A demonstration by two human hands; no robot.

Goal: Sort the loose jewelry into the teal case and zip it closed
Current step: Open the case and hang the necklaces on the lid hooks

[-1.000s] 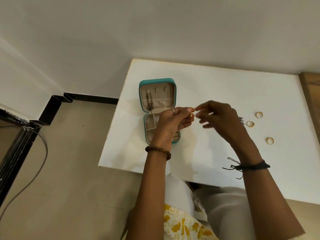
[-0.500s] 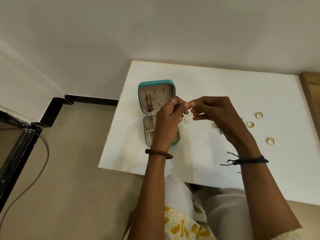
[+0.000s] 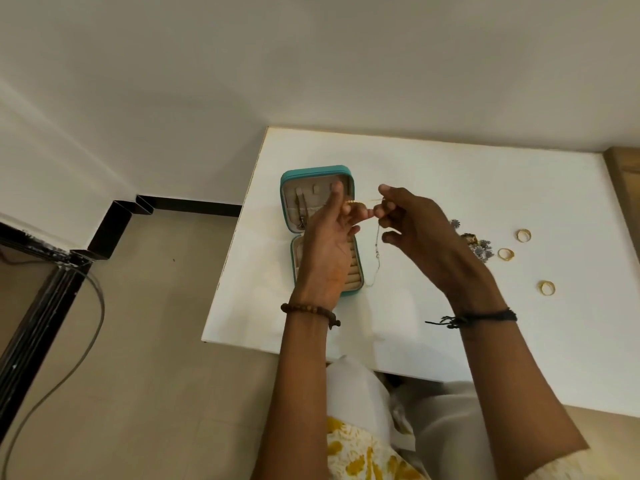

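Note:
The teal case [image 3: 317, 173] lies open at the left of the white table [image 3: 450, 174], lid propped back, with a dangling piece hooked inside the lid. My left hand [image 3: 329, 244] is raised over the case and pinches one end of a thin gold chain [image 3: 360, 201]. My right hand [image 3: 412, 226] pinches the same chain a little to the right. The rest of the chain [image 3: 376, 254] hangs down to the table beside the case. Three gold rings [image 3: 523, 235] [image 3: 506, 254] [image 3: 546, 288] and a cluster of silver earrings [image 3: 479, 245] lie at the right.
The table's left edge [image 3: 239, 237] drops to a tiled floor. A grey cable [image 3: 86, 341] loops on the floor beside a black frame. A wooden edge [image 3: 623, 188] borders the table at the far right.
Both hands have lifted and moved apart slightly, drawing the chain taut between them above the case. The loose end now hangs down beside the case.

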